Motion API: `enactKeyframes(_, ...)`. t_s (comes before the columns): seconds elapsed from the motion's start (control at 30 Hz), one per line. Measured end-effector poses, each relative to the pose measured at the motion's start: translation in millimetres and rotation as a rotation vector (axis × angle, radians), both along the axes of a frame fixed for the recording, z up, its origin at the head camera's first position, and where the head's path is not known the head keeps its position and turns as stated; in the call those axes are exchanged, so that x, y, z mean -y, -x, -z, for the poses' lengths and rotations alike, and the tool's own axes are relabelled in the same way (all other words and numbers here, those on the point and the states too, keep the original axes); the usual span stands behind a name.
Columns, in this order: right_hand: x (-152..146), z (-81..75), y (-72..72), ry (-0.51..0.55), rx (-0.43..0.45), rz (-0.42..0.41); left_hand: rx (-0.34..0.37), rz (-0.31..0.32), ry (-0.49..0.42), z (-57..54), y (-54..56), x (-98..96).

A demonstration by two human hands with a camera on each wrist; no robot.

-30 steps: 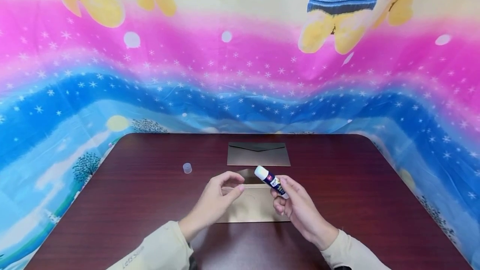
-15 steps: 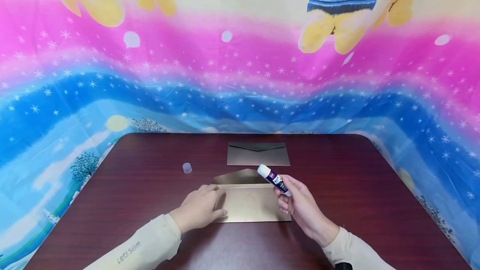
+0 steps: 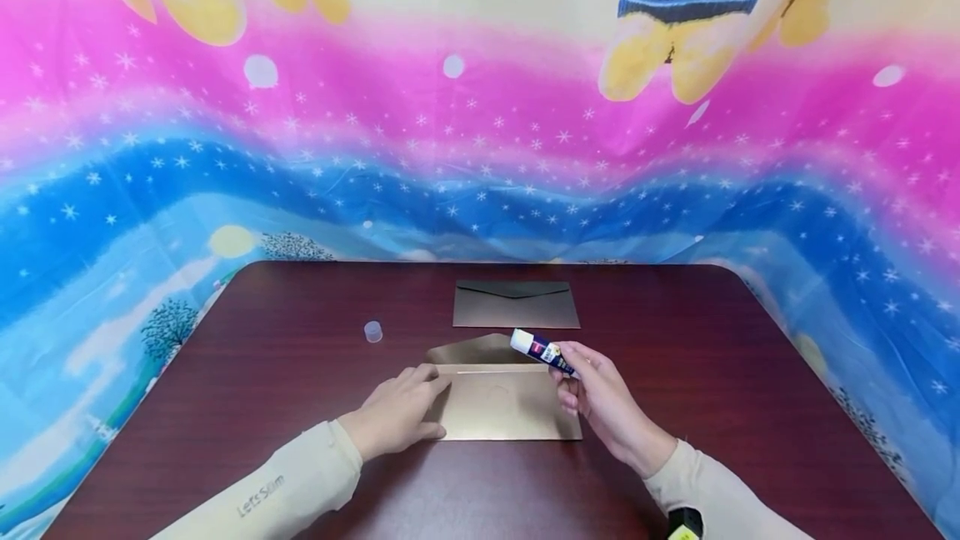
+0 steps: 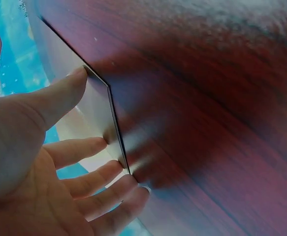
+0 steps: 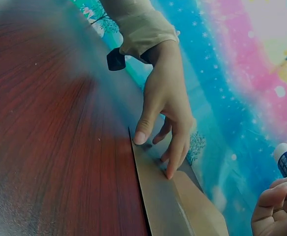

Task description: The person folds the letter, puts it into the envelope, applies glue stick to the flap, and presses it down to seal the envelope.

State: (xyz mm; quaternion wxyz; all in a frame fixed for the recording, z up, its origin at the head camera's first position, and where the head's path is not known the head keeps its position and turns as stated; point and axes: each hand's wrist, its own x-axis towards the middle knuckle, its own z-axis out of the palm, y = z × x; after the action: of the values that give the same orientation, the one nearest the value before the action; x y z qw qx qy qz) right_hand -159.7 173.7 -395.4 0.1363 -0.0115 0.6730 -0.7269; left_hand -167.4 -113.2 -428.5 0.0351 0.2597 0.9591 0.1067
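The left hand (image 3: 397, 413), fingers extended, rests on the left edge of a flat gold paper envelope (image 3: 510, 409), flap unfolded far-ward; the right hand (image 3: 606, 411) grips a white-and-navy cylindrical glue stick (image 3: 546, 353) above its right side — glossy dark-red wooden tabletop (image 3: 675, 323) stretches right, a narrow strip separating the flap from a bronze paper envelope (image 3: 515, 312).

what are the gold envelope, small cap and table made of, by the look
Gold envelope: probably paper or card, metallic sheen; looks thin and folded. Small cap: likely plastic, since it looks translucent. Table: glossy, reddish wood grain, but solid wood or laminate can't be told.
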Motion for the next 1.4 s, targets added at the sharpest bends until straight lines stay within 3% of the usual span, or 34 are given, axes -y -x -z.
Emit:
enactKeyframes(0.33,6.8,3.6,20.2,-0.113,-0.077,0.094,-0.008,0.01,0.016,1.8,2.4,1.1)
enactKeyframes(0.5,12.6,8.0,28.8,-0.212,-0.23,0.081,-0.019,0.011,0.019,3.9,2.3,0.6)
enactKeyframes(0.7,28.5,16.5,38.3,-0.324,-0.449,0.01,-0.021,0.004,0.021,5.1,-0.6,1.0)
enactKeyframes(0.8,38.7,17.2,41.2,-0.396,-0.513,-0.033,-0.025,-0.004,0.016,4.5,-1.4,1.5)
enactKeyframes(1.2,66.1,23.8,56.1,-0.735,-0.548,-0.11,-0.033,-0.002,0.01,7.7,0.8,1.6)
enactKeyframes(1.4,73.6,26.6,60.0,-0.836,-0.536,-0.146,-0.03,0.0,0.006,7.7,-0.6,0.3)
